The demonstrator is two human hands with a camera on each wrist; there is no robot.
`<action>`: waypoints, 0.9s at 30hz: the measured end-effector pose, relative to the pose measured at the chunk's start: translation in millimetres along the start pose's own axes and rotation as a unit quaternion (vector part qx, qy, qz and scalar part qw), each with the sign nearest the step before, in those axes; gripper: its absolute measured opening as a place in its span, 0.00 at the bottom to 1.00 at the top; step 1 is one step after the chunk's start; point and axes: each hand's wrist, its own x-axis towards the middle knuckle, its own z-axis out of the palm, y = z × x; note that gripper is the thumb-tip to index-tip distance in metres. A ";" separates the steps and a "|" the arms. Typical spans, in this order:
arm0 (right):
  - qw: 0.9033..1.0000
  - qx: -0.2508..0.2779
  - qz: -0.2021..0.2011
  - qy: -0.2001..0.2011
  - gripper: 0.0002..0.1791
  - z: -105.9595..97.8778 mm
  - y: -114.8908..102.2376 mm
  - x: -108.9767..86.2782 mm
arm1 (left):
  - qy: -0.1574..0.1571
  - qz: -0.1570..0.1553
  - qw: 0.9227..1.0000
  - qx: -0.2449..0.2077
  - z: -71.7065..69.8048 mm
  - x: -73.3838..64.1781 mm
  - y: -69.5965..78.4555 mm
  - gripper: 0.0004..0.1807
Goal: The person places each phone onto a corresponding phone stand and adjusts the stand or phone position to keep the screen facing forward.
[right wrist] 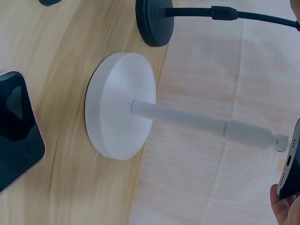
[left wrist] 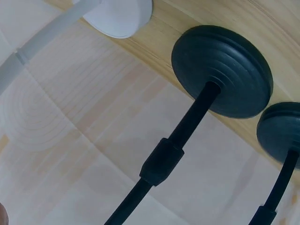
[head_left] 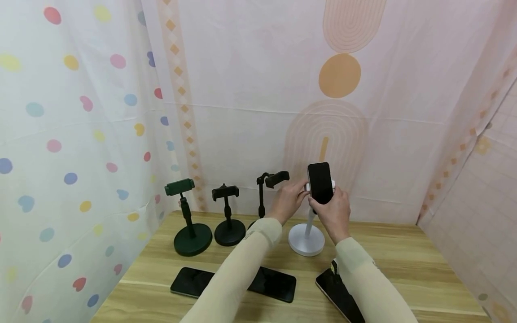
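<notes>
Black phone [head_left: 320, 181] — right hand [head_left: 336, 212] pinching it — stands against a white clamp [head_left: 333, 184] (left hand [head_left: 287, 200] pinching that).

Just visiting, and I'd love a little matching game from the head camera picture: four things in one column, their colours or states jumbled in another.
Things:
1. Leftmost stand
2. Rightmost stand
3. Raised phone
4. Tabletop

Colours or states:
A. Wood-grained
B. White
C. Gripped by the right hand
D. Dark green

Right pairs: 1-D, 2-B, 3-C, 4-A
</notes>
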 end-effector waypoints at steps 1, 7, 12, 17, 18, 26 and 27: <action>1.000 -0.001 0.000 0.002 0.44 0.2 -0.4 -0.3 | 0.000 0.001 1.000 -0.001 -0.4 -0.6 0.1 0.14; 1.000 -0.001 0.005 0.011 0.46 2.3 -1.9 -0.9 | -0.010 -0.014 1.000 -0.008 -1.4 -2.4 1.2 0.15; 1.000 -0.007 0.006 0.027 0.47 4.3 -0.2 -0.8 | -0.033 -0.042 0.998 -0.018 -1.3 -0.7 3.7 0.18; 0.999 -0.006 0.004 0.032 0.48 6.0 1.3 -0.5 | -0.064 -0.143 0.979 -0.133 -2.6 5.3 10.3 0.22; 0.999 -0.005 0.004 0.032 0.49 6.2 1.2 -0.5 | -0.070 -0.175 0.967 -0.169 -2.8 7.0 12.1 0.25; 1.000 0.018 -0.006 -0.013 0.50 3.7 5.2 1.0 | -0.092 -0.295 0.902 -0.301 -3.2 17.2 16.2 0.22; 0.999 0.023 -0.006 -0.021 0.48 2.2 6.7 2.2 | -0.089 -0.294 0.901 -0.305 -3.0 17.7 15.5 0.19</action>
